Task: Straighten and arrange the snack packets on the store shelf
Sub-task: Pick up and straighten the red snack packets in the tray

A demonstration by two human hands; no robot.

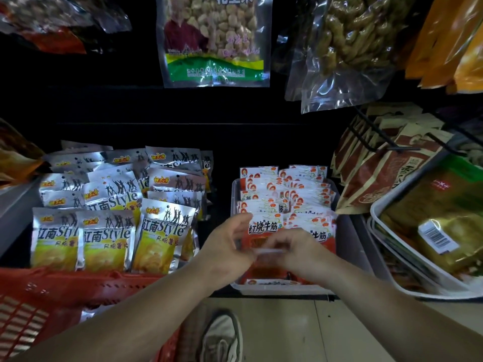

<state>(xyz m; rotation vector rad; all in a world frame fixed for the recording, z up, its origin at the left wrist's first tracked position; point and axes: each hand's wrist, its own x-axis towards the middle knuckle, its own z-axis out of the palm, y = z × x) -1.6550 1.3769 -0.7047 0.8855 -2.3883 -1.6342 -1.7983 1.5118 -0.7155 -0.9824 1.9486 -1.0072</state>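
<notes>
As the left hand (230, 246) and right hand (298, 253) grip its 2 sides, the red packet (261, 228) stands upright at the clear bin's (351, 236) front, long axis vertical, label facing the camera.

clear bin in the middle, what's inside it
Rows of red and white snack packets stand upright in the clear bin. The left hand and right hand hold the front packet, hiding its lower part and the bin's bottom.

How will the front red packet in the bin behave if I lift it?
Probably floppy: the front red packet is a thin flat pouch. Likely light too. Its glossy film could slip, and the packets standing behind it in the bin might tip.
</notes>
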